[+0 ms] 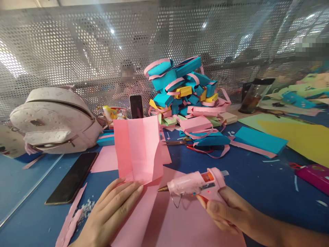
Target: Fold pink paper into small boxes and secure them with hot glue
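In my right hand (226, 209) is a pink glue gun (187, 183), its handle wrapped by my fingers and its brass nozzle pointing left. A short clear glue stick shows at its back end. My left hand (118, 202) lies flat with its fingers stretched out, pressing the lower edge of a folded pink paper (144, 147). That paper stands up with creases and a bent side flap. The nozzle is just right of my left fingertips, apart from the paper's lower corner. Under both hands spreads a larger pink sheet (177, 223).
Blue and pink paper bags (164, 80) are heaped at the back, with scissors (177, 142) before them. Left are a white backpack (59, 120), a dark phone (73, 178) and pink scraps (69, 223). Right are a blue paper piece (262, 139), a yellow sheet (295, 133) and a tumbler (257, 96).
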Motion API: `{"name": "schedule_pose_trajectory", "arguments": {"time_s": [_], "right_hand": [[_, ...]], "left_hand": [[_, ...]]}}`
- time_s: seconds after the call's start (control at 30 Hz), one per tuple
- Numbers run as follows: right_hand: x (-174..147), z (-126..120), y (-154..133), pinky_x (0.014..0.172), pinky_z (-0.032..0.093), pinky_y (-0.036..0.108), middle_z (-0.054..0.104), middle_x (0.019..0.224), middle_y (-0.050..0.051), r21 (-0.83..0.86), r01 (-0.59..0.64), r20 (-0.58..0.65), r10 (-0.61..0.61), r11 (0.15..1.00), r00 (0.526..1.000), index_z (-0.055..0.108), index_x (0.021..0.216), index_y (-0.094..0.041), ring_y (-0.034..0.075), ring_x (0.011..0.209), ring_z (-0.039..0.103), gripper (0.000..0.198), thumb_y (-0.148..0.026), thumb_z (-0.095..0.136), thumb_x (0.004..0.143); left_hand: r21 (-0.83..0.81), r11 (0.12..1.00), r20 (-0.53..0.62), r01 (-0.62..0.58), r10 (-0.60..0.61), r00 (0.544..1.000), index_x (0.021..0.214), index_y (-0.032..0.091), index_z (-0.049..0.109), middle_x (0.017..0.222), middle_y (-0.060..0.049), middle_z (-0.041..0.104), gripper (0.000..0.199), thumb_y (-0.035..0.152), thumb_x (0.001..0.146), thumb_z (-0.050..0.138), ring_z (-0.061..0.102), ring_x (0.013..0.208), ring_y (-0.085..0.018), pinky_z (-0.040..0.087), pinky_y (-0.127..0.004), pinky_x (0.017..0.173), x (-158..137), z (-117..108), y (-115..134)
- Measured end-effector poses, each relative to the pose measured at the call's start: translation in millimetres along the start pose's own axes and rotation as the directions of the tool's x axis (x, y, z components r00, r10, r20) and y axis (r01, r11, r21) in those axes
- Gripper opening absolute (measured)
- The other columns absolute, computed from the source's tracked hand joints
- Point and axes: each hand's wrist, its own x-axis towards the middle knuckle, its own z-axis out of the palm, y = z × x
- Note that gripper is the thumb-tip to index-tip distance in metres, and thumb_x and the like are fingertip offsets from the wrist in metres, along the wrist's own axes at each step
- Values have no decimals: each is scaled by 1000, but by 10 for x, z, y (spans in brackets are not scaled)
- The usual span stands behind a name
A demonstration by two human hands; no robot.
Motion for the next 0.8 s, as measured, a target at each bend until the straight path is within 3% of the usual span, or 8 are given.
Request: {"name": "schedule_pose_trajectory", "arguments": {"time_s": [0.23, 0.5, 0.8], "right_hand": [[37, -44, 116, 47, 27, 23, 36, 56, -9, 33, 6, -15, -6, 999, 1000, 45, 84, -19, 5, 46, 29, 52, -70, 58, 84], [-44, 58, -21, 51, 27, 25, 40, 58, -8, 56, -25, -160, 33, 998, 987, 41, 76, -21, 6, 48, 34, 56, -72, 63, 78], [-38, 65, -27, 51, 26, 25, 40, 57, -9, 98, -34, -199, 53, 995, 979, 38, 73, -22, 6, 49, 33, 56, -70, 65, 77]], "left_hand": [[3, 1000, 11, 10, -10, 1000, 151, 28, 32, 134, -1, 64, 53, 8, 102, 26, 60, 123, -14, 40, -35, 115, 1, -16, 0], [-7, 1000, 1, 13, -13, 1000, 150, 29, 34, 132, 0, 65, 53, 9, 102, 27, 61, 122, -14, 40, -35, 115, -9, -5, -2], [-6, 1000, 1, 7, -7, 1000, 149, 26, 36, 134, -1, 64, 53, 7, 101, 26, 58, 124, -12, 35, -33, 118, -13, -7, 10]]}}
